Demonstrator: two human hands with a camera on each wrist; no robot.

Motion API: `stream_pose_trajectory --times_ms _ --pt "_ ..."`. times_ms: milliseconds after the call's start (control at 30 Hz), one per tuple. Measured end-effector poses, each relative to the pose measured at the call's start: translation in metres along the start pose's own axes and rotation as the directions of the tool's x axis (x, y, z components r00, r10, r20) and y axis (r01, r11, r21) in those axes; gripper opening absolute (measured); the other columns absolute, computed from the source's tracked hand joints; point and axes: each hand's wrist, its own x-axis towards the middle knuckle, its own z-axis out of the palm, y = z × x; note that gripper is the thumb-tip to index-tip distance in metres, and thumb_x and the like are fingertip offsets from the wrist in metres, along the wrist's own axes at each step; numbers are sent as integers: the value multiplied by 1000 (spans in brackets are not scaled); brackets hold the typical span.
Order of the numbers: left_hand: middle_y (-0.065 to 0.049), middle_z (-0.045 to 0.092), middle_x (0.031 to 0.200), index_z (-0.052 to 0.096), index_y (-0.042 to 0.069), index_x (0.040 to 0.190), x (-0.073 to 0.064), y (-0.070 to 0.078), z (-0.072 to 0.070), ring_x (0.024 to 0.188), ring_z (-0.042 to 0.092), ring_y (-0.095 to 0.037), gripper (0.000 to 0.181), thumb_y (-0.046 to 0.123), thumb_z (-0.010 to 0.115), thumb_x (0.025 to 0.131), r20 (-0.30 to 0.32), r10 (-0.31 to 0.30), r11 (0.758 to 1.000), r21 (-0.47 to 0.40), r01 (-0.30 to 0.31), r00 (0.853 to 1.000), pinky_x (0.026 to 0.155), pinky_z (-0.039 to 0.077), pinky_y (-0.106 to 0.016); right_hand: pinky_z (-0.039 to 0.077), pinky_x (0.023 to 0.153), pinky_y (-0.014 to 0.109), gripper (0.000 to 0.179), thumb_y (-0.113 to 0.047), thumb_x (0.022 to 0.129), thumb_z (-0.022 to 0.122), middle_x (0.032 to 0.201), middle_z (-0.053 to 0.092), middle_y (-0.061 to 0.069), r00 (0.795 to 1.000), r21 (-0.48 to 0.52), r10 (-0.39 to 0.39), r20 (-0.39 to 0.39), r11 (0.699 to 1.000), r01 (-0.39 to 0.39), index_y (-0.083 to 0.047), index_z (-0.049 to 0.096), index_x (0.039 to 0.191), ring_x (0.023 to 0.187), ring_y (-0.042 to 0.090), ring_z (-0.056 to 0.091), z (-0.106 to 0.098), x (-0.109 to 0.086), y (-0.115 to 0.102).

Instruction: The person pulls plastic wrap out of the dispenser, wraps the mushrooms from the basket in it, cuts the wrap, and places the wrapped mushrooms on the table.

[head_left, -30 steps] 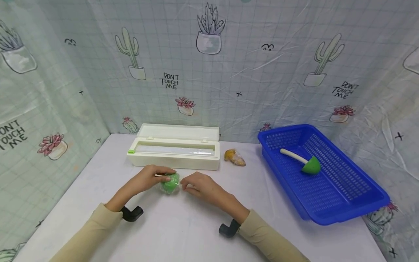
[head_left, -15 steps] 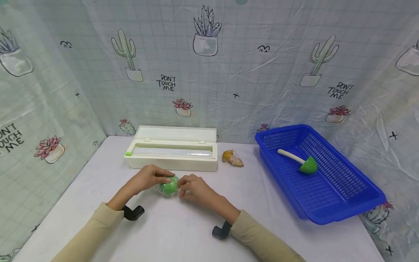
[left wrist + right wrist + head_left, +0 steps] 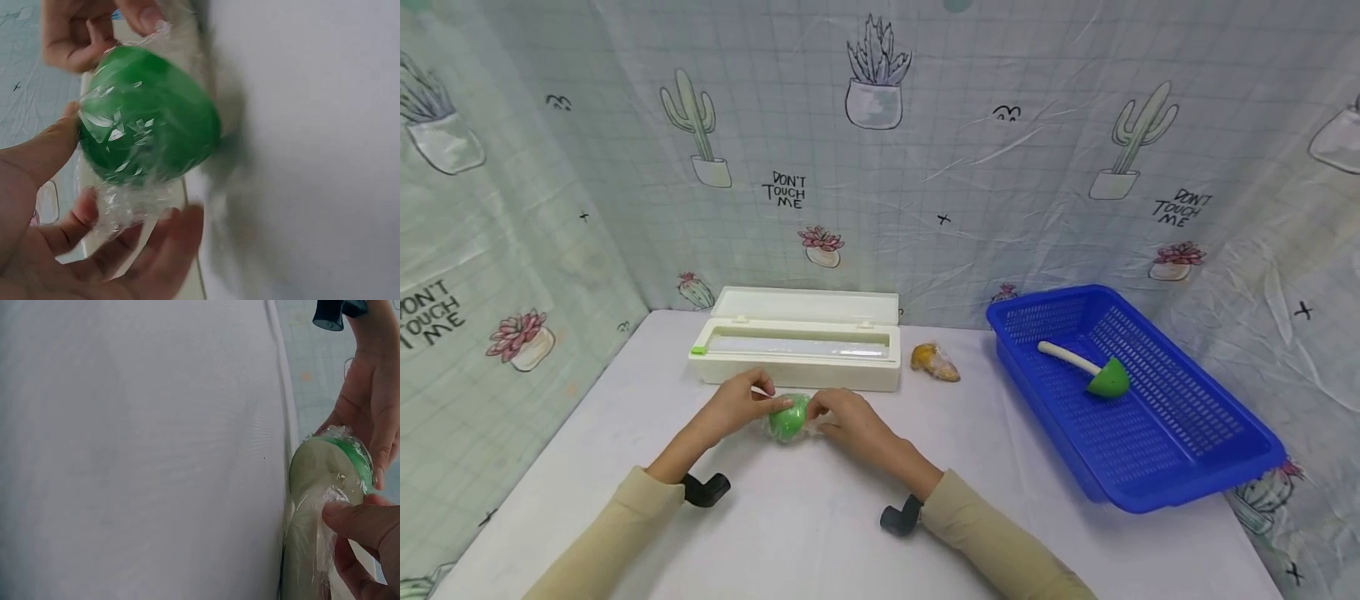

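A green toy mushroom (image 3: 787, 419), its cap rounded and its underside pale, is wrapped in clear cling film (image 3: 125, 203) and held just in front of the white box. My left hand (image 3: 737, 408) holds it from the left, thumb against the cap; in the left wrist view the other fingers curl at the loose film. From the right, my right hand (image 3: 853, 421) pinches the film beside the cap. Its thumb (image 3: 350, 519) presses the crumpled film in the right wrist view. Part of the mushroom is hidden behind the fingers.
Behind the hands stands a white cling film box (image 3: 797, 372), lid up, with a roll inside. A film-wrapped yellow mushroom (image 3: 934, 362) lies right of it. The blue basket (image 3: 1060, 433) at the right holds a green-capped mushroom (image 3: 1108, 379) with a pale stem.
The left hand's fingers have lifted back from the top of the cap while the thumb stays on it. The right hand has come closer and now pinches the film at the mushroom's right side.
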Motion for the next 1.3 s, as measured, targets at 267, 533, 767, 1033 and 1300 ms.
stream_pose_trajectory --times_ms 267,533,767,1033,1300 --pt "-12 64 109 62 6 101 -10 -3 -14 99 68 -27 25 28 73 96 100 60 995 -82 -52 993 75 54 -34 51 93 24 47 -16 93 77 114 67 0 992 -2 103 68 995 -103 -11 57 135 107 13 62 1 8 1" --pt "-22 68 120 69 -2 120 -17 -15 -24 104 71 -30 26 1 70 94 100 141 973 -198 -119 985 83 60 -34 50 93 23 72 -46 89 78 121 63 2 969 56 143 200 986 -157 -6 52 142 111 14 60 -7 14 -1" --pt "-15 73 99 73 -2 105 -17 -11 -12 87 73 -22 11 1 67 96 -21 179 965 -194 -179 984 76 62 -36 52 85 21 72 -51 84 81 117 65 3 963 103 216 161 967 -234 -5 54 133 106 13 62 -3 17 -9" --pt "-14 72 100 70 -2 106 -20 -8 -11 94 71 -25 12 7 65 99 44 155 966 -215 -142 987 82 61 -38 52 88 23 63 -38 83 86 117 67 5 969 102 197 146 972 -213 -7 57 129 107 16 63 -6 17 -7" --pt "-11 67 111 71 5 104 -26 1 -2 106 68 -32 14 12 76 93 -57 314 949 12 -314 948 87 59 -35 52 89 24 63 -32 80 89 118 64 4 978 103 182 99 976 -192 -8 57 128 108 16 61 -3 15 -4"
